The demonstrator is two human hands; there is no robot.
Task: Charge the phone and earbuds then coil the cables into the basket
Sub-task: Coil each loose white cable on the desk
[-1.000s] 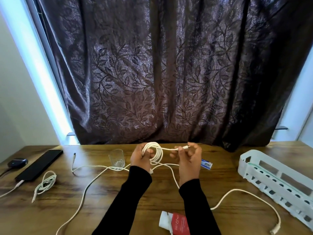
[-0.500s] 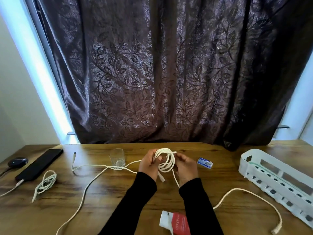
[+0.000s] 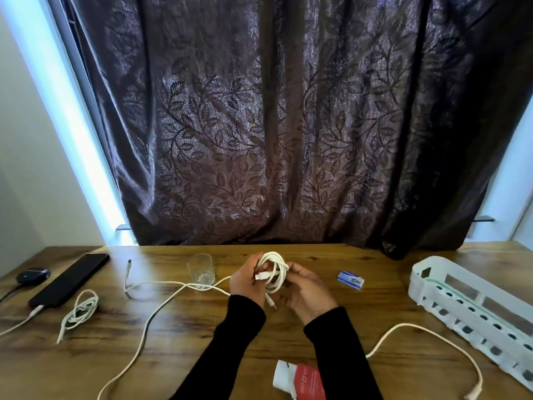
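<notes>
My left hand (image 3: 244, 281) and my right hand (image 3: 307, 293) together hold a coiled white cable (image 3: 274, 274) just above the table's middle, its plug end tucked against the coil. A long white cable (image 3: 161, 310) lies loose across the table to the left of my hands. Another white cable (image 3: 427, 339) curves at the right front. A small coiled white cable (image 3: 79, 311) rests at the left. The black phone (image 3: 69, 280) lies far left with a cable plugged in. The dark earbuds case (image 3: 32, 275) sits beside it. The white slotted basket (image 3: 473, 310) stands at the right.
A clear glass (image 3: 202, 271) stands left of my hands. A small blue box (image 3: 350, 280) lies to the right of them. A red and white packet (image 3: 300, 381) sits at the front edge. A dark patterned curtain (image 3: 288, 125) hangs behind the wooden table (image 3: 187, 350).
My hands have come together and lowered toward the table. The free plug end that my right hand held out is now wound against the coil.
</notes>
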